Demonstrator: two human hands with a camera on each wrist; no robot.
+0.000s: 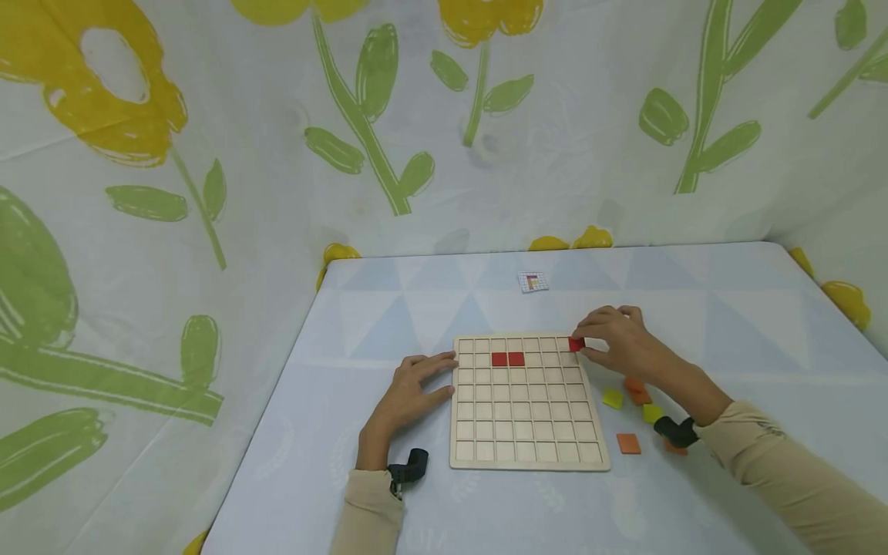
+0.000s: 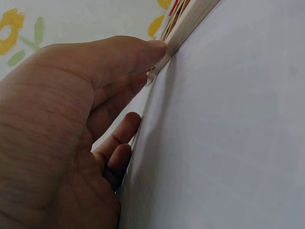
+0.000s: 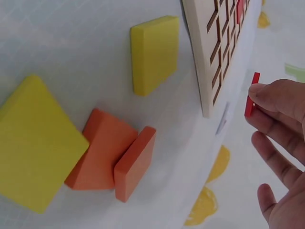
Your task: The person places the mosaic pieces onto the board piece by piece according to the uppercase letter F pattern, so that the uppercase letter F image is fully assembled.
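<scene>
A wooden grid board point(image 1: 523, 466) lies on the table with two red square tiles point(image 1: 499, 359) side by side in its second row from the back. My right hand point(image 1: 620, 339) pinches another red tile point(image 3: 252, 94) between thumb and fingers, over the board's back right corner in the head view. The right wrist view has this tile edge-on, off the board. At the board's left edge, my left hand point(image 1: 409, 385) touches the rim with thumb and fingertips, its fingers loosely extended. In the left wrist view the thumb point(image 2: 152, 50) lies against the wooden side.
Right of the board lie yellow tiles point(image 1: 613, 398) and orange tiles point(image 1: 628, 443), some overlapping, partly beneath my right forearm. A small card point(image 1: 533, 282) with a coloured grid pattern lies behind the board. Flowered cloth point(image 1: 555, 139) hangs along the table's back and sides.
</scene>
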